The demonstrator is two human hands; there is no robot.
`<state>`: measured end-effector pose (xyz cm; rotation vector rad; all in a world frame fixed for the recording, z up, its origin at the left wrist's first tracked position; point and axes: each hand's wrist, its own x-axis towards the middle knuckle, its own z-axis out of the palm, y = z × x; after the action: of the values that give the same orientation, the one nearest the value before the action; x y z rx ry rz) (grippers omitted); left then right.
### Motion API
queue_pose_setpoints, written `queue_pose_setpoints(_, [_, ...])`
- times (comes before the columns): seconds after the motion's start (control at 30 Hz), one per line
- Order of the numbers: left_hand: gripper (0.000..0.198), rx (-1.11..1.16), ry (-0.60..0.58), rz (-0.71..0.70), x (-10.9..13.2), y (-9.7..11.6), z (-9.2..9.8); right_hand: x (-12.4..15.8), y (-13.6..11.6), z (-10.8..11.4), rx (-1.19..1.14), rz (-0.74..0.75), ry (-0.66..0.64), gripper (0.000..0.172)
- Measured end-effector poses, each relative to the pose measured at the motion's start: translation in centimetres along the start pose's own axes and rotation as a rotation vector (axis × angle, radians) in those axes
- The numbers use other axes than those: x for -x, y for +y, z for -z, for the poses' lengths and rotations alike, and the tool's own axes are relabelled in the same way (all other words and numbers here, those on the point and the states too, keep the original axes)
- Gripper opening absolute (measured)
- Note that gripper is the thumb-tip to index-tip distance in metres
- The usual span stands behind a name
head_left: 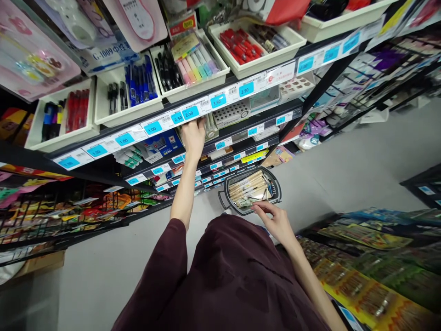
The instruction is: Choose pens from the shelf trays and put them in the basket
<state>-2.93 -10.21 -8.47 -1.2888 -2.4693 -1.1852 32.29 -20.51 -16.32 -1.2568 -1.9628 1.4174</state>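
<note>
My left hand point(193, 137) reaches into the shelf level below the pen trays. Its fingertips are hidden under the price strip, next to a pale box point(210, 128), and I cannot make out what they touch. Lower down, my right hand point(274, 220) is at the near rim of a dark shopping basket point(225, 184) on the floor. Its thumb and forefinger are drawn together; anything between them is too small to name. Inside the basket lie tan stick-like items point(250, 181) and several slim pens or similar pieces.
White trays of red pens point(237, 46), blue pens point(139, 85) and pastel highlighters point(196, 64) line the shelf above a price strip point(188, 112). Packaged goods point(113, 202) hang at left. Another rack with yellow packets point(351, 285) stands at right. Grey floor point(320, 170) runs between them.
</note>
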Motion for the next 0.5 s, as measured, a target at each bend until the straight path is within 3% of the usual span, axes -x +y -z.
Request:
queue_pose_setpoints(0.17, [0.031, -0.019, -0.036, -0.006, -0.7, -0.2, -0.9, 0.1, -0.1, 0.0, -0.019, -0.014, 0.022, 0.029])
queue_pose_setpoints(0.5, [0.023, 0.059, 0.028, -0.079, -1.8, -2.5, -1.9, 0.0, -0.1, 0.4, -0.004, -0.018, 0.041, 0.031])
